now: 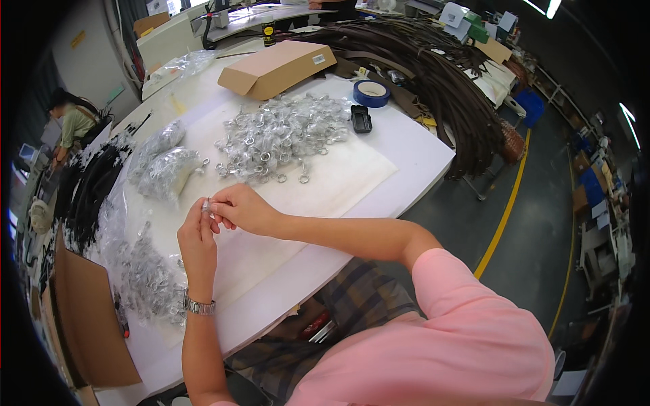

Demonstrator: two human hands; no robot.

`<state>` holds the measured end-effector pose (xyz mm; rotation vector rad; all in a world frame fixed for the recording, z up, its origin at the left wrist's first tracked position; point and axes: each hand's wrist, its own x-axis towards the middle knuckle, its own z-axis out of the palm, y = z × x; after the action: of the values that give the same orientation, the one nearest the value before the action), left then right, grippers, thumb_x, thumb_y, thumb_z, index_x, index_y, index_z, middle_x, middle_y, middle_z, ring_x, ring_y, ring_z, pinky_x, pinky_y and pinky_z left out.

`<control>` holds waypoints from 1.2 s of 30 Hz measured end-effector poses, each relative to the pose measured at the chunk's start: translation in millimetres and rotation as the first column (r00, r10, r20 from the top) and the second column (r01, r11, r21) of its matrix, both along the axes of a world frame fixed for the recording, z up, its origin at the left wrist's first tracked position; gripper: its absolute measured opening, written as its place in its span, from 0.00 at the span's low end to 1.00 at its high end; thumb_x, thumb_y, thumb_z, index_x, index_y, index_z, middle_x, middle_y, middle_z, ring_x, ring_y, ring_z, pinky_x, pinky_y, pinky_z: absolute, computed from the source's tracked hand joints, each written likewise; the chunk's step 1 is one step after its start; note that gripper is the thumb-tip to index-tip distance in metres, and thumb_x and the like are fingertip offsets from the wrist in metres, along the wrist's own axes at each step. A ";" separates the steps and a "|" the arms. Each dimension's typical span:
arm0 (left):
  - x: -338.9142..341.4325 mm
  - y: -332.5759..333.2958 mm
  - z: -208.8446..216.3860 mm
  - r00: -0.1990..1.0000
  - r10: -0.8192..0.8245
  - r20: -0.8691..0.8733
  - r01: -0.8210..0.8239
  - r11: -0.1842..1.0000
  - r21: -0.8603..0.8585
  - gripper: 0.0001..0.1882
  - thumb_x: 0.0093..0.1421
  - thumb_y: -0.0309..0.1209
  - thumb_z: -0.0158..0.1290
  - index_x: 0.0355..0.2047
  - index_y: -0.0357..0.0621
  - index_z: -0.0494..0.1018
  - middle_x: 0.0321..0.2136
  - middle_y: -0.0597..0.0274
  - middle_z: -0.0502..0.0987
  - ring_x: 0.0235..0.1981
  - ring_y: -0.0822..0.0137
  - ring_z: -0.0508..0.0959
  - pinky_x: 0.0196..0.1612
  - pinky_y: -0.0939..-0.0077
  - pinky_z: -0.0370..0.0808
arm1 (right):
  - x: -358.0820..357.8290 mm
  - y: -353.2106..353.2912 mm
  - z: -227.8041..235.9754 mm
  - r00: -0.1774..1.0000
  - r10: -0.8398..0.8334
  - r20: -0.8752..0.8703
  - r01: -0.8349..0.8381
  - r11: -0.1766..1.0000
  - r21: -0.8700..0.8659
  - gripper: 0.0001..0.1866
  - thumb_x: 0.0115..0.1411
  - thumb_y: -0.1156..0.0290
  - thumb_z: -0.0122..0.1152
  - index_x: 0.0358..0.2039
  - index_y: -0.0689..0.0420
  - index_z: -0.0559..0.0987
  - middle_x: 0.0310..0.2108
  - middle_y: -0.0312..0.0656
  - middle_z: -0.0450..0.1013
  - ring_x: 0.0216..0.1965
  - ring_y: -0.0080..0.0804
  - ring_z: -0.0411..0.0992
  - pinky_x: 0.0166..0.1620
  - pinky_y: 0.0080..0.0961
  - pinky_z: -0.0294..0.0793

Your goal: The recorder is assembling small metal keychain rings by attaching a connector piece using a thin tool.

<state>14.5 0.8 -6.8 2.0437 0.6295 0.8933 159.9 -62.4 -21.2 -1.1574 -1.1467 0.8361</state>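
Note:
My left hand [196,233] and my right hand [242,207] meet over the table, fingertips closed together. Between them they pinch a small silvery metal piece [206,205], too small to make out fully. A metal watch circles my left wrist. Just beyond my hands spreads a pile of metal ring fittings [291,135], many wrapped in clear plastic. Clear plastic bags [162,166] lie to the far left of my hands. Another heap of metal fittings in plastic [145,274] lies left of my left forearm.
A cardboard box [277,68], a blue tape roll [371,93] and a small black tray [361,119] stand behind the pile. Dark strips [433,74] cover the back right. An open carton [91,314] stands at near left; a person [74,122] sits at far left.

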 end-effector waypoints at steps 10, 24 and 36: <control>-3.5 -1.6 -1.8 0.988 0.153 0.001 -0.152 0.980 0.130 0.14 0.70 0.24 0.44 0.51 0.34 0.76 0.22 0.65 0.70 0.24 0.74 0.67 0.29 0.76 0.67 | -5.8 -4.6 6.4 0.996 0.066 -0.055 -0.067 0.998 -0.017 0.14 0.69 0.73 0.53 0.27 0.67 0.77 0.23 0.42 0.78 0.17 0.24 0.74 0.21 0.23 0.73; -5.9 1.2 5.7 0.998 0.062 0.012 -0.059 0.989 -0.138 0.15 0.71 0.25 0.45 0.53 0.34 0.76 0.25 0.69 0.73 0.25 0.79 0.69 0.27 0.81 0.66 | -3.3 -2.9 4.9 0.997 0.059 -0.055 -0.060 0.998 -0.021 0.15 0.70 0.69 0.53 0.28 0.64 0.78 0.22 0.39 0.78 0.18 0.22 0.74 0.20 0.21 0.70; -8.5 5.1 6.3 0.998 0.057 0.032 -0.049 0.975 -0.215 0.16 0.71 0.27 0.48 0.54 0.33 0.75 0.23 0.73 0.73 0.20 0.84 0.63 0.22 0.83 0.58 | -0.7 2.0 2.5 0.991 0.089 -0.104 -0.090 0.996 -0.006 0.15 0.71 0.69 0.53 0.29 0.64 0.78 0.22 0.37 0.76 0.19 0.20 0.72 0.22 0.19 0.71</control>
<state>5.9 5.9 -0.5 1.8205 0.7297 0.8543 159.2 -60.4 -18.7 -1.0648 -1.1159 0.9614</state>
